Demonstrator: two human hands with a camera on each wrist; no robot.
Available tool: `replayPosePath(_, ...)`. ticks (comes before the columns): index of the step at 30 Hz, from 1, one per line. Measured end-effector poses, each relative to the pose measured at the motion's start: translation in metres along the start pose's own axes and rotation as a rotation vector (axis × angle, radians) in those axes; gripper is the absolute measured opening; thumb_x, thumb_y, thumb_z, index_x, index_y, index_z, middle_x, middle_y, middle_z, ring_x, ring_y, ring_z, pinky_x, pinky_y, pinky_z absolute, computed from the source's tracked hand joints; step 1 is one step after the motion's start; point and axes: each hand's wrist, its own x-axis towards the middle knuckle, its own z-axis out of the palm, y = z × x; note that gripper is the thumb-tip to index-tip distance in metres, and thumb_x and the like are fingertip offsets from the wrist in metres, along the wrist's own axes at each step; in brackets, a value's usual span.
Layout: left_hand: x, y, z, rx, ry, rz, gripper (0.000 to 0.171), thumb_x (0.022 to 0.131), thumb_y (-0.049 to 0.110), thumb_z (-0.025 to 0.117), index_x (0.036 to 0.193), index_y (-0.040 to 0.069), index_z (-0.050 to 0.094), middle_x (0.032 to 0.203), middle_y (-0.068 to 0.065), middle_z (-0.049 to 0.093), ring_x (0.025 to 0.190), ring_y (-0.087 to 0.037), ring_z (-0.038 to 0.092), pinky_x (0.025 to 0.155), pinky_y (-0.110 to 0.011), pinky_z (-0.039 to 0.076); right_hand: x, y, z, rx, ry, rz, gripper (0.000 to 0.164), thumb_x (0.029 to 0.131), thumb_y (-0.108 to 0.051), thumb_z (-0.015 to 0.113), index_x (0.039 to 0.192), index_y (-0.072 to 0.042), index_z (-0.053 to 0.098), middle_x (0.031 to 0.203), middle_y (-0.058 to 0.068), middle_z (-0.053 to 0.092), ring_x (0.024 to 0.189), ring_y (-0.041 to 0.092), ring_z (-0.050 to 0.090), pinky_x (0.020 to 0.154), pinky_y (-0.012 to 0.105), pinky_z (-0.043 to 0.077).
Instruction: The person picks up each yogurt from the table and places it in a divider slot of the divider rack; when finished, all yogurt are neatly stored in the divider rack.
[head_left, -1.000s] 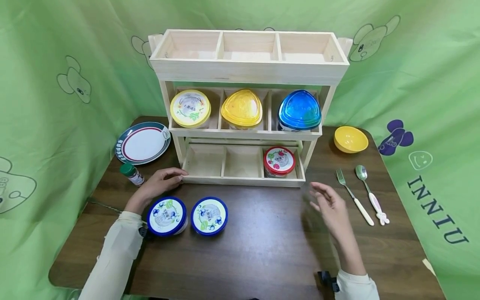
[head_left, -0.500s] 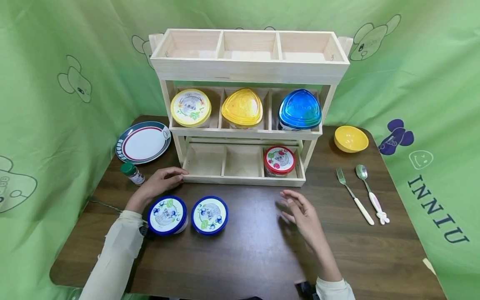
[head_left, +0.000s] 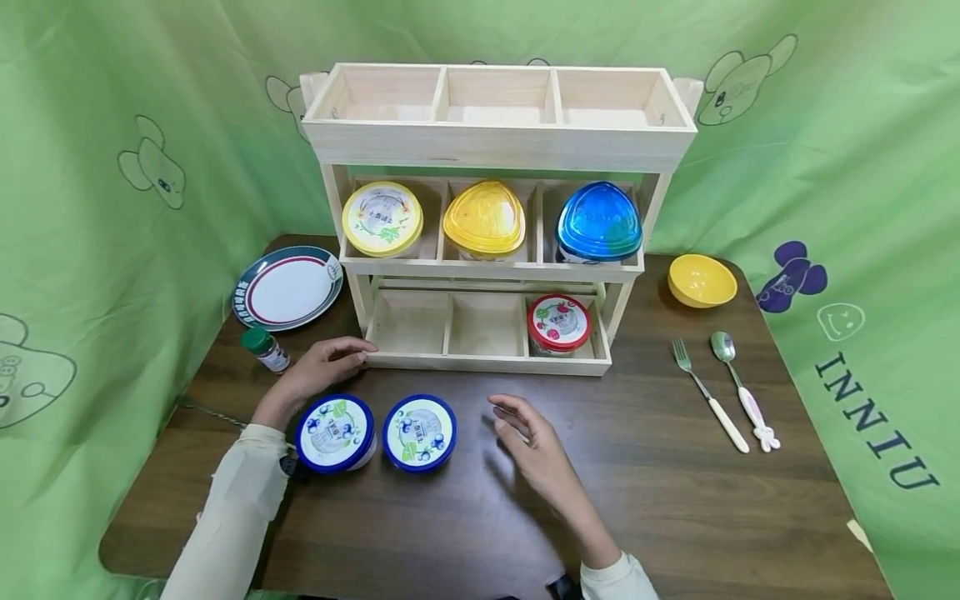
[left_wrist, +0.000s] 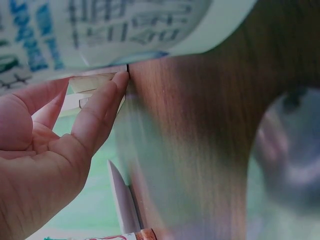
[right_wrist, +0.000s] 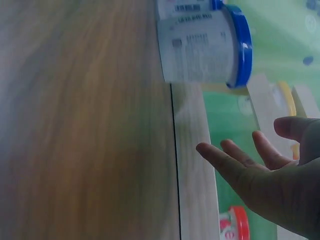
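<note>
My left hand (head_left: pixel 326 364) rests its fingertips at the front left corner of a wooden three-tier shelf (head_left: pixel 487 364), on the bottom tier. Its fingers lie fairly straight there in the left wrist view. Just in front of that arm stands a tub with a blue lid (head_left: pixel 335 433), and right of it a second blue-lidded tub (head_left: pixel 419 433). My right hand (head_left: pixel 532 446) hovers over the table to the right of that second tub, fingers apart and nothing in them. In the right wrist view the tub (right_wrist: pixel 200 47) stands ahead of the loosely spread fingers.
On the shelf's middle tier sit a yellow round-lidded tub (head_left: pixel 382 218), a yellow triangular-lidded jar (head_left: pixel 484 218) and a blue-lidded jar (head_left: pixel 598 221). A red-lidded tub (head_left: pixel 558 323) occupies the bottom right compartment. Around lie a plate (head_left: pixel 288 287), small bottle (head_left: pixel 266 348), bowl (head_left: pixel 702 281), fork (head_left: pixel 708 396) and spoon (head_left: pixel 744 392).
My right hand has swept left across the table, from beside the fork to near the second blue-lidded tub. The left hand has stayed at the shelf corner.
</note>
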Motion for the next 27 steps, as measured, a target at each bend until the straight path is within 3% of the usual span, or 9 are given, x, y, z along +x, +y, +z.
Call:
replayPosePath(4, 0.0, -0.002, 0.0, 0.001, 0.001, 0.013, 0.036, 0.116, 0.016, 0.055, 0.146, -0.002, 0.063, 0.15, -0.025, 0.057, 0.14, -0.042, 0.056, 0.112, -0.039, 0.053, 0.002, -0.002, 0.012, -0.042, -0.052, -0.009, 0.037, 0.111, -0.006, 0.059, 0.148, 0.001, 0.061, 0.153, 0.02, 0.06, 0.145, 0.044, 0.053, 0.115, 0.058, 0.048)
replayPosePath(12, -0.001, -0.001, -0.001, -0.013, 0.012, 0.011, 0.036, 0.115, 0.017, 0.058, 0.144, -0.003, 0.064, 0.142, -0.025, 0.062, 0.127, -0.034, 0.063, 0.099, -0.022, 0.055, 0.009, -0.004, 0.031, -0.073, -0.145, -0.067, 0.033, 0.111, -0.012, 0.062, 0.143, -0.004, 0.064, 0.159, 0.023, 0.053, 0.149, 0.045, 0.048, 0.118, 0.061, 0.044)
replayPosePath(20, 0.001, -0.001, -0.004, 0.004, -0.004, 0.005, 0.037, 0.115, 0.019, 0.057, 0.145, -0.002, 0.064, 0.144, -0.024, 0.062, 0.131, -0.037, 0.061, 0.106, -0.029, 0.055, 0.017, -0.002, 0.046, -0.164, -0.236, -0.097, 0.039, 0.111, -0.019, 0.064, 0.15, -0.016, 0.064, 0.17, 0.02, 0.04, 0.16, 0.037, 0.033, 0.126, 0.064, 0.031)
replayPosePath(27, 0.002, -0.002, -0.005, 0.004, -0.017, 0.001, 0.038, 0.115, 0.02, 0.057, 0.146, -0.001, 0.064, 0.146, -0.024, 0.061, 0.135, -0.039, 0.06, 0.111, -0.037, 0.054, 0.022, 0.0, 0.053, -0.163, -0.252, -0.091, 0.037, 0.11, -0.017, 0.064, 0.147, -0.016, 0.066, 0.168, 0.02, 0.044, 0.159, 0.036, 0.036, 0.129, 0.061, 0.025)
